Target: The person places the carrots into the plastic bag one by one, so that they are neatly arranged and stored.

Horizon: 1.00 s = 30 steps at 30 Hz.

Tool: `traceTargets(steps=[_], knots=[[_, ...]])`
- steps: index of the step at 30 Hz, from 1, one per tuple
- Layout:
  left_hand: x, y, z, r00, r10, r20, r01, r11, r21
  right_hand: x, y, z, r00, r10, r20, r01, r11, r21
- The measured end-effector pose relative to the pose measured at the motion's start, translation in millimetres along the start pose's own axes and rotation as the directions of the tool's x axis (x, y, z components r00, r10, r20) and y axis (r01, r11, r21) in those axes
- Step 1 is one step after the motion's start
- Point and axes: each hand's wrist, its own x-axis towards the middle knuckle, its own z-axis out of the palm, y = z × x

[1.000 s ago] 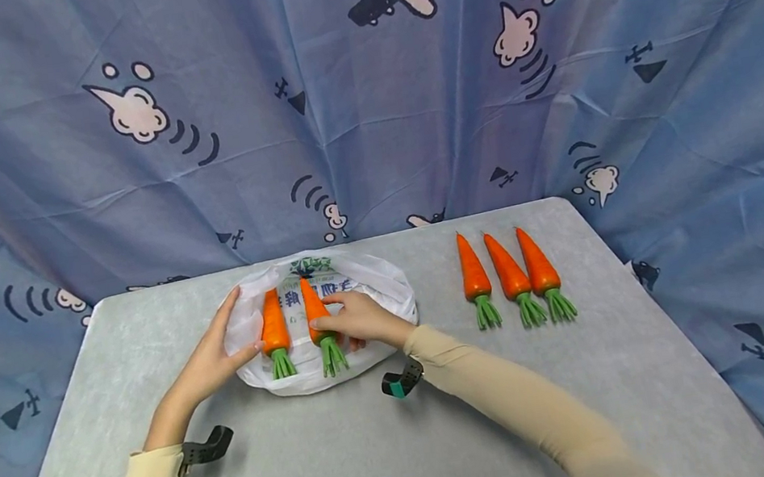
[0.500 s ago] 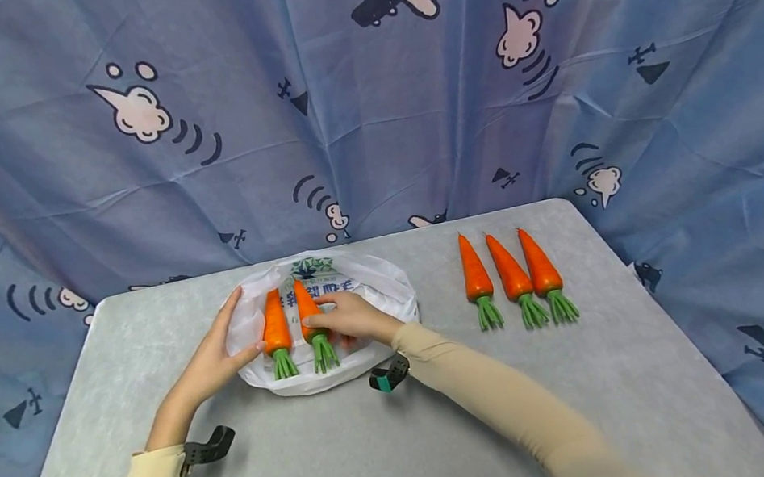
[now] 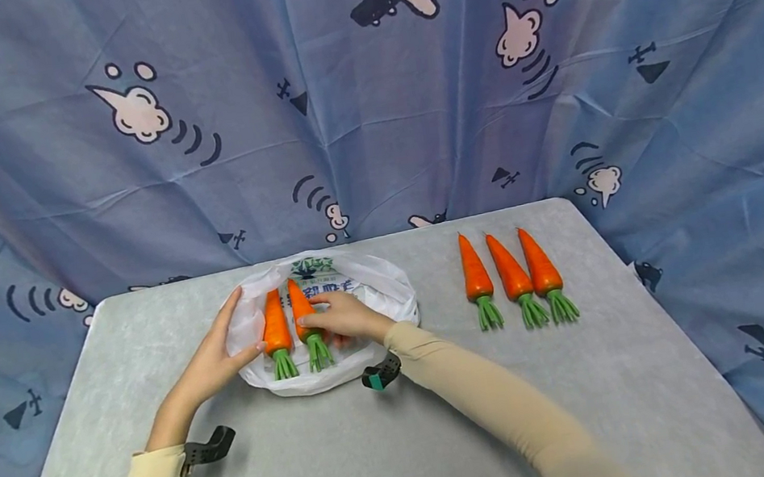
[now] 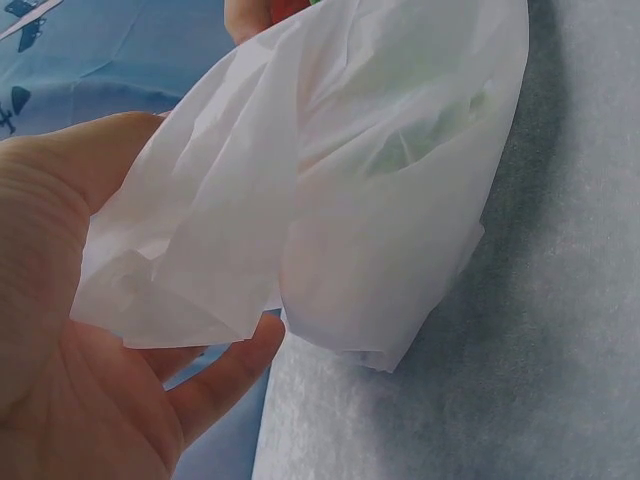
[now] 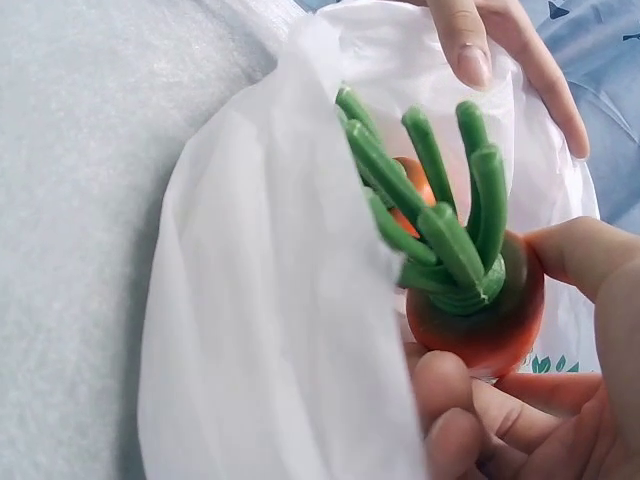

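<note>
Pinching one carrot (image 3: 303,317) beside another, the right hand (image 3: 343,317) works while the left hand (image 3: 212,362) grips the bag (image 3: 389,286); three carrots (image 3: 510,276) lie apart.

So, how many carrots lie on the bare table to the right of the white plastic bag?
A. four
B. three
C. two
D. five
B: three carrots lie side by side on the table, clear of the white plastic bag, while the right hand grips another carrot over the bag.
</note>
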Motion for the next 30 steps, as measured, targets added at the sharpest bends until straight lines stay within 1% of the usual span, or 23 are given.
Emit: traceTargets(steps=[3,12,19,25,30], knots=[[0.2,-0.1,-0.1,1.000,0.004,0.000,-0.004,1.000,-0.005,0.3,-1.1,0.8,1.000,0.001,0.007,-0.001,1.000,0.002],[-0.2,-0.5,-0.4,1.000,0.010,-0.005,-0.010,1.000,0.001,3.6,-1.6,3.0,1.000,0.006,0.031,-0.005,0.999,-0.035],[0.0,-1.1,0.0,1.000,0.015,-0.011,-0.015,1.000,0.002,7.1,-0.3,5.8,1.000,0.017,0.023,-0.016,0.999,-0.043],[0.0,-1.5,1.1,1.000,0.021,-0.007,-0.022,1.000,-0.003,8.6,1.8,7.9,1.000,0.004,0.026,-0.003,0.999,-0.040],[-0.6,-0.4,0.7,1.000,0.012,-0.004,-0.012,1.000,-0.002,8.4,3.1,9.3,0.999,-0.009,0.036,0.010,0.999,-0.034]])
